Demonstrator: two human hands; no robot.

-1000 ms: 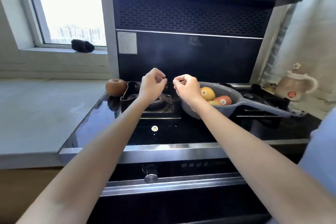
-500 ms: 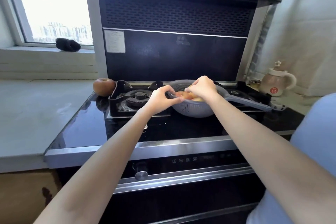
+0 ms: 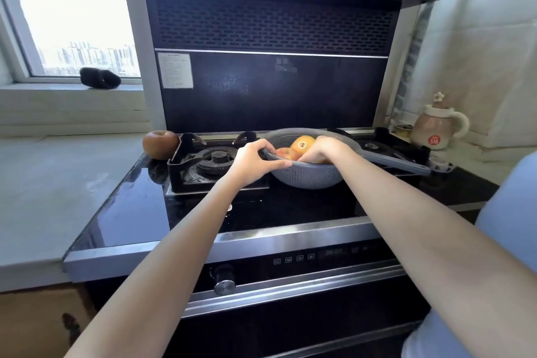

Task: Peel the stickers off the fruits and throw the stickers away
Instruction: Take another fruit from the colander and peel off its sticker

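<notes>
A grey colander (image 3: 308, 176) with a long handle stands on the black hob and holds an orange fruit (image 3: 302, 144) and a reddish fruit (image 3: 286, 153). My left hand (image 3: 255, 164) grips the colander's near-left rim, thumb along the outside. My right hand (image 3: 325, 150) reaches down into the colander among the fruits; its fingers are hidden behind the rim and the fruit, so what they hold is unseen. A brown apple (image 3: 160, 144) sits on the hob's back-left corner. A small white sticker (image 3: 229, 207) lies on the hob, partly hidden by my left forearm.
A gas burner with a black pan support (image 3: 215, 158) stands left of the colander. A pink jug (image 3: 436, 131) sits at the back right. Pale countertop (image 3: 58, 183) stretches to the left. The hob's steel front edge (image 3: 261, 244) and a knob (image 3: 224, 285) lie below my arms.
Both hands moved right from above the burner to the colander. The left hand took hold of its rim and the right hand went in among the fruits.
</notes>
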